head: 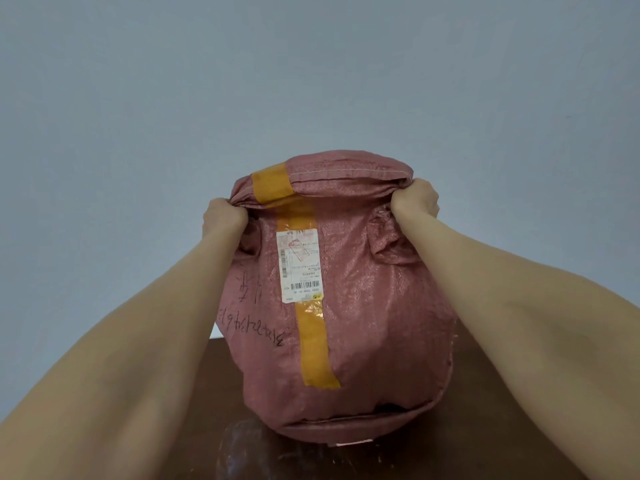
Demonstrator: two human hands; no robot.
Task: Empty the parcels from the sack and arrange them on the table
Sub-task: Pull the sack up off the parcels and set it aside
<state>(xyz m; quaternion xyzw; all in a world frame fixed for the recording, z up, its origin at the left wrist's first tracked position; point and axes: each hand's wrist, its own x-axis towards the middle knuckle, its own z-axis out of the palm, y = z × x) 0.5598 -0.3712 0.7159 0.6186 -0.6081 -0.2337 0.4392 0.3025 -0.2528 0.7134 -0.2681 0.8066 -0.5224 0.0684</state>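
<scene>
A bulging pink woven sack (374, 306) stands on the dark brown table (207, 382), seen from the head camera. Orange tape runs down its front beside a white shipping label and black handwriting. My left hand (223, 218) grips the bunched fabric at the sack's upper left corner. My right hand (415, 199) grips the bunched fabric at the upper right corner. The sack's stitched end is on top and its open hem is at the bottom against the table. No parcels are visible; whatever is inside is hidden.
A plain grey-blue wall (311, 81) fills the background behind the table's far edge. A clear, crinkled piece of plastic (249, 448) lies on the table just in front of the sack.
</scene>
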